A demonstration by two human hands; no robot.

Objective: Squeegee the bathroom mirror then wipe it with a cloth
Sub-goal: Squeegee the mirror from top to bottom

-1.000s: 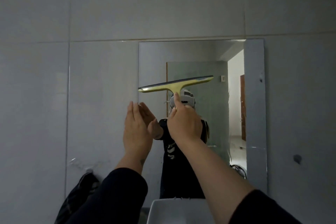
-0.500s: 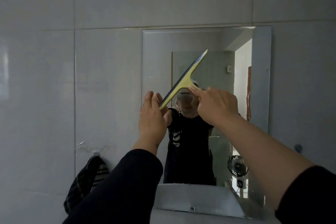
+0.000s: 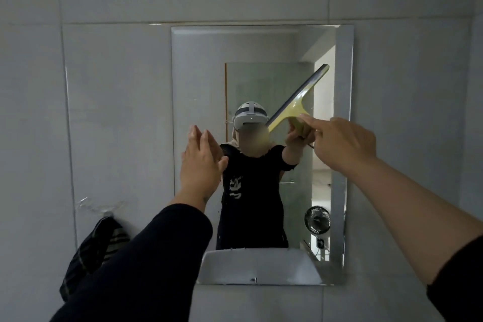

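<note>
A rectangular mirror (image 3: 198, 65) hangs on the grey tiled wall. My right hand (image 3: 342, 145) grips the handle of a yellow squeegee (image 3: 295, 104), forefinger stretched along it. Its blade slants from lower left to upper right against the right half of the glass. My left hand (image 3: 201, 165) is raised flat with fingers together at the mirror's left edge, holding nothing. A dark striped cloth (image 3: 91, 251) hangs from a clear hook on the wall at lower left.
A clear plastic hook (image 3: 100, 206) is stuck to the tiles left of the mirror. The mirror reflects a white basin rim (image 3: 258, 266), a small fan (image 3: 317, 219) and an open doorway. Grey tiles surround the mirror.
My right hand has carried the squeegee from the mirror's middle to its right half, blade still slanted. My left hand let go of the blade's lower end and drew back to the left edge.
</note>
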